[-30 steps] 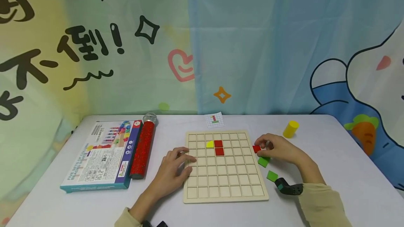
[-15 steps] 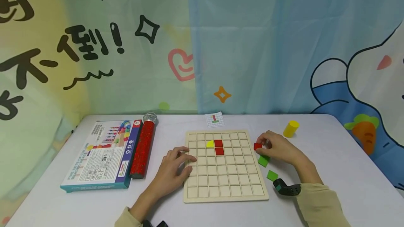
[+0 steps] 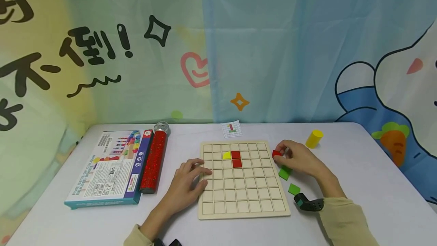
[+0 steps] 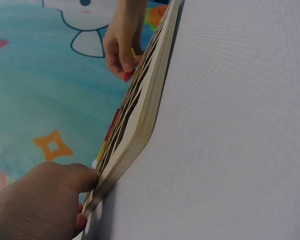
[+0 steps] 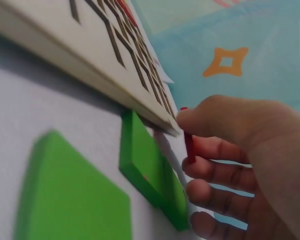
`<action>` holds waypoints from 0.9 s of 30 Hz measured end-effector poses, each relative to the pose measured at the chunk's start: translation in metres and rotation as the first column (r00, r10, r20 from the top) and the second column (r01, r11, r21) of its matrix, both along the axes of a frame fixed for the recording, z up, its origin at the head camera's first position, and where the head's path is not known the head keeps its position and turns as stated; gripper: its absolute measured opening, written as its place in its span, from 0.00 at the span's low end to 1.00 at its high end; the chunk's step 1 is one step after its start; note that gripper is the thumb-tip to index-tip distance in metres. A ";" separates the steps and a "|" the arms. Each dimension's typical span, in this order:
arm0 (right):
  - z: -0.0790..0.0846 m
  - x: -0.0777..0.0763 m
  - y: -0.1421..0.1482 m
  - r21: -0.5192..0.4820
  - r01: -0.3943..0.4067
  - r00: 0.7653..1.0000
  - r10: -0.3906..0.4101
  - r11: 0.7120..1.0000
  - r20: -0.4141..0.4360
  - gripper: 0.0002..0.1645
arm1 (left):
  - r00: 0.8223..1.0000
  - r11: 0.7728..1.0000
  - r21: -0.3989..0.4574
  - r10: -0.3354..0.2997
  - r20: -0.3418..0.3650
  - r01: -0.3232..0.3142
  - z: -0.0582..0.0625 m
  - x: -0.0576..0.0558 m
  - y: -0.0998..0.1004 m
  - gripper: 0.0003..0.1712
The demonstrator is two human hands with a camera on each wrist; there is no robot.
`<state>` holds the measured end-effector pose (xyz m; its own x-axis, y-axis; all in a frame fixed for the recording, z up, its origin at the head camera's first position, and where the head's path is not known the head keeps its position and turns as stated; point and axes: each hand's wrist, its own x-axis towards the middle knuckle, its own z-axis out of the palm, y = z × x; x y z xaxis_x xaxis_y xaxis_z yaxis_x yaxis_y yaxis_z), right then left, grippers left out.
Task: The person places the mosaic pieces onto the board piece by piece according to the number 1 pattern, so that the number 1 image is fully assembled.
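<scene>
My left hand (image 3: 189, 181) rests at the left edge of a wooden grid board (image 3: 246, 194), its fingers spread and lightly bent, touching the rim. In the left wrist view, that hand (image 4: 45, 200) meets the board's corner. Just off the board's right edge, my right hand (image 3: 300, 158) pinches a red square tile (image 3: 276, 153) between thumb and fingers. The right wrist view shows the red tile (image 5: 190, 148) edge-on, held off the table. On the board sit a yellow piece (image 3: 227, 155) and two red tiles (image 3: 237, 163), one above the other.
Green tiles (image 3: 294, 189) lie right of the board, under and near my right hand. A yellow cylinder (image 3: 314, 139) stands behind it. A small pattern card (image 3: 231, 129) lies behind the board. On the left are a red microphone (image 3: 154, 162) and a flat box (image 3: 109, 166).
My right hand has lifted the red tile slightly from beside the board and tilted it, shifting a little away from me. The left hand has stayed in place.
</scene>
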<state>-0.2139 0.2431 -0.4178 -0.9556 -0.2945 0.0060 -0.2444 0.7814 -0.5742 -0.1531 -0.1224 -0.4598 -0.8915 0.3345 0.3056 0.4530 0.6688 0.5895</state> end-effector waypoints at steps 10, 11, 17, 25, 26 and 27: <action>0.000 0.002 -0.014 -0.024 -0.059 0.998 0.058 0.998 -0.024 0.16 | 1.000 1.000 -0.001 -0.005 0.003 0.005 0.001 0.000 0.000 0.16; 0.000 0.003 -0.015 -0.022 -0.060 0.998 0.060 0.998 -0.026 0.16 | 1.000 1.000 -0.001 -0.006 0.002 0.006 0.001 0.000 0.000 0.16; 0.000 0.004 -0.026 -0.011 -0.075 0.997 0.075 0.997 -0.031 0.16 | 1.000 1.000 0.008 -0.004 -0.005 0.004 0.000 -0.001 0.000 0.15; 0.002 0.007 -0.035 0.008 -0.113 0.991 0.113 0.994 -0.067 0.17 | 1.000 1.000 0.021 -0.014 0.000 0.014 0.002 0.001 0.000 0.15; 0.002 0.007 -0.037 0.011 -0.116 0.991 0.116 0.993 -0.067 0.17 | 1.000 1.000 0.019 -0.013 0.002 0.013 0.002 0.001 0.000 0.15; 0.003 0.008 -0.039 0.012 -0.119 0.990 0.120 0.993 -0.069 0.17 | 1.000 1.000 0.017 -0.011 0.000 0.011 0.002 0.001 0.000 0.15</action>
